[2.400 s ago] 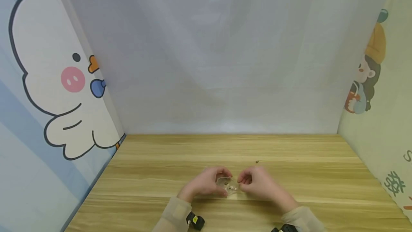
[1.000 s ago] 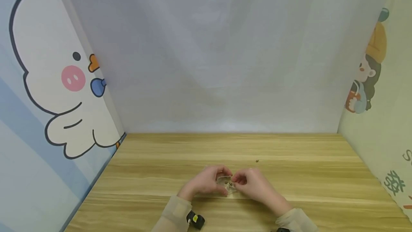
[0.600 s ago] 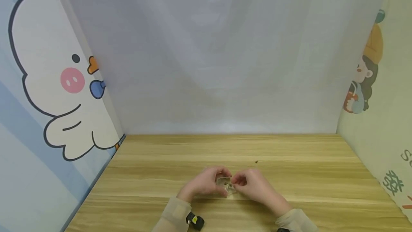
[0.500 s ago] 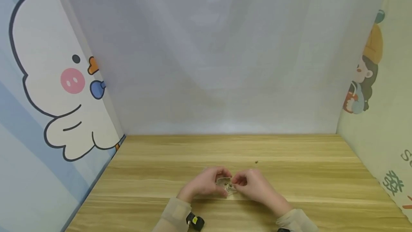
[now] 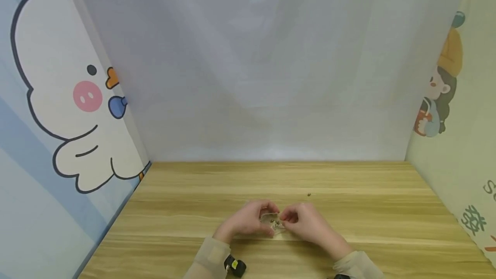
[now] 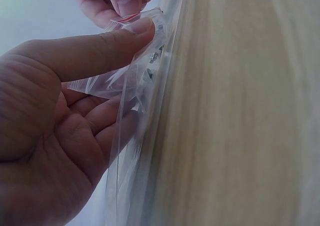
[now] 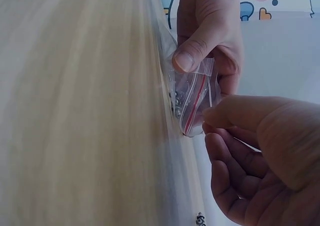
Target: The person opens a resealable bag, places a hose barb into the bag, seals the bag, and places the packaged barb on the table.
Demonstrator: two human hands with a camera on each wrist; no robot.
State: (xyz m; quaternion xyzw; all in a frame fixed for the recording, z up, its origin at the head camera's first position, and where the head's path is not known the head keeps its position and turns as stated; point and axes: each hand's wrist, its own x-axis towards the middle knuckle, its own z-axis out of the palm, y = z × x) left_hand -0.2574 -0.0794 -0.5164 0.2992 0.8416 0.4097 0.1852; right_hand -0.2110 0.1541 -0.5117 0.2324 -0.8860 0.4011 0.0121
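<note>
Between the two hands is a clear zip-lock bag (image 5: pixel 267 217), low over the wooden table. A red line (image 7: pixel 197 98) runs along its mouth in the right wrist view. Small metal pieces that look like screws (image 6: pixel 152 58) lie in the bag, partly blurred by the plastic. My left hand (image 5: pixel 249 218) holds the bag from the left, thumb (image 6: pixel 100 51) on the near face and fingers behind. From the other side my right hand (image 5: pixel 304 223) pinches the edge of the bag's mouth between thumb and index finger; its other fingers are curled.
A small loose metal piece (image 5: pixel 308 194) lies on the wooden table (image 5: pixel 186 193), behind and to the right of the hands. A pale curtain (image 5: pixel 248 76) stands at the table's back edge, with printed panels at both sides.
Since the oldest frame, my right hand has shifted left onto the bag's mouth, and the metal pieces in the bag lie differently. Over the last second both hands stay nearly still.
</note>
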